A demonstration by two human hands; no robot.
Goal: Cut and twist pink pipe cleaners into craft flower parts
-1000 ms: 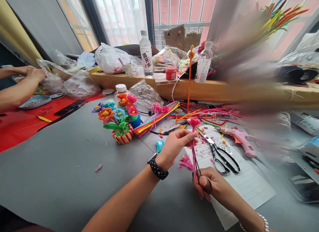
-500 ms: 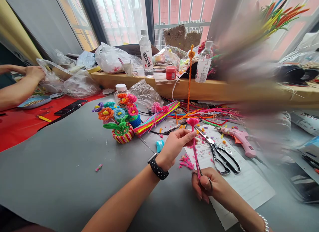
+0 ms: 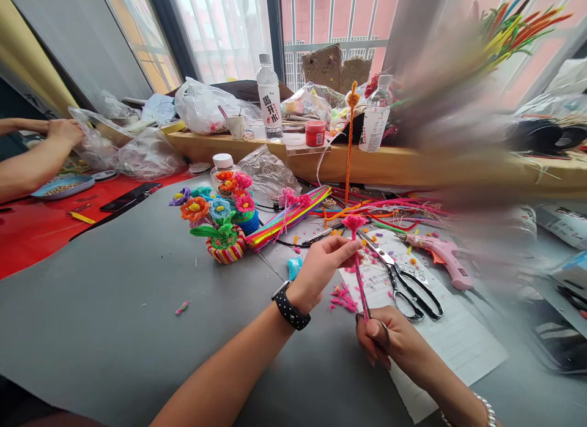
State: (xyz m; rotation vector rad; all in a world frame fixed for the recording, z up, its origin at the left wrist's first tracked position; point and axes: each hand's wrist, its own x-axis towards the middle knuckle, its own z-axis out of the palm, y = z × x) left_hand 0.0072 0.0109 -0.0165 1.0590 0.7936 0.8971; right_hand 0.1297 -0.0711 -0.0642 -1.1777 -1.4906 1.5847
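Centrally, just right of the middle of the frame: one pink fuzzy flower (image 3: 354, 223), bloom uppermost, stem pinched below the bloom between thumb and fingers of the left hand (image 3: 318, 268). Left wrist: dotted watch strap (image 3: 290, 307). Right hand (image 3: 385, 338), below it: fingers curled about the dark handles of small scissors (image 3: 386, 333) at the stem's lower end; whether the blades are parted cannot be told. Beside the hands: pink fuzz clippings (image 3: 343, 298); large scissors (image 3: 386, 259), lying on a written paper sheet (image 3: 463, 347); pink glue gun (image 3: 443, 256), to their right. Left of centre: potted fuzzy flowers (image 3: 227, 246), assorted colours, striped pot; bundle of bright strips (image 3: 293, 216), adjoining. Upper middle, on a wooden ledge (image 3: 257, 147): labelled bottle (image 3: 269, 103); red jar (image 3: 314, 134). Upper left: another person's hand (image 3: 66, 133), at clear plastic. Right side: large blurred patch, contents unclear.
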